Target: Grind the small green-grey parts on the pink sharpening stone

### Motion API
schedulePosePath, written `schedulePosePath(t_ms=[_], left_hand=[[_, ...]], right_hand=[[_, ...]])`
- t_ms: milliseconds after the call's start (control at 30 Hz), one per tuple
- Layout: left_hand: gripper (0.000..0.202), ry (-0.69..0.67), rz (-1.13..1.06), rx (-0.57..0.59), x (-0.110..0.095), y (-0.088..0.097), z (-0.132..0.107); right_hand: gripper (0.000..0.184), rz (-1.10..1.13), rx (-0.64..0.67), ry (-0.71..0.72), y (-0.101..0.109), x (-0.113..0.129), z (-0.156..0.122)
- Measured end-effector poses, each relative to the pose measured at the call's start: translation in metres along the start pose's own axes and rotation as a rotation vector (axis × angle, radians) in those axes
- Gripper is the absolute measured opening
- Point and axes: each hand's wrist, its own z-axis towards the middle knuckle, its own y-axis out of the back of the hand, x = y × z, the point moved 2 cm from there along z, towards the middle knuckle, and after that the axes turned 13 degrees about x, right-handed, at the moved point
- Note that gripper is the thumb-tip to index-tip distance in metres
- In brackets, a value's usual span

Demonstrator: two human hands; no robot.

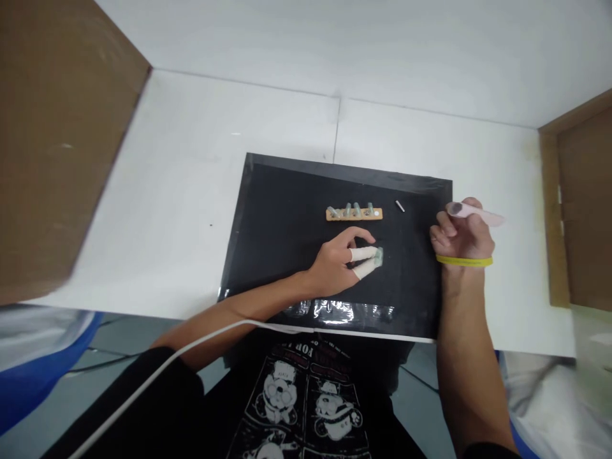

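My left hand [337, 261] is over the black mat [282, 223], white covers on two of its fingers. Those covered fingertips pinch a small translucent greenish piece [379, 256] near the mat. Just beyond that hand lies a short tan strip [342, 217] bearing several similar translucent pieces [356, 208], some tilted. My right hand [461, 233], palm turned up above the mat's right edge, is closed around a pale pink stick-like tool [490, 218] with a dark end. The tool's exact kind cannot be made out. A yellow band [463, 261] circles the right wrist.
A short thin metallic rod [400, 206] lies on the mat, right of the strip. The mat rests on a white table [186, 191] with brown panels [62, 140] at its sides. A white cable [191, 347] crosses near my left arm. Blue-rimmed bins [48, 370] stand below.
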Motion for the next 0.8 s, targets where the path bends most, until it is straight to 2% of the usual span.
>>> schedulePosePath(t_ms=[167, 367, 500, 800], left_hand=[[0.006, -0.001, -0.019, -0.021, 0.0, -0.001, -0.001], [0.008, 0.017, -0.008, 0.004, -0.001, 0.0, -0.001], [0.006, -0.025, -0.012, -0.011, -0.001, 0.001, 0.0], [0.008, 0.001, 0.0, 0.029, -0.001, 0.004, 0.0]], right_hand=[[0.044, 0.046, 0.0, -0.036, 0.001, 0.002, -0.002], [0.036, -0.002, -0.03, -0.081, 0.004, -0.007, -0.001], [0.041, -0.008, 0.02, -0.088, 0.001, -0.008, 0.0], [0.053, -0.083, 0.133, -0.052, -0.011, 0.0, 0.0]])
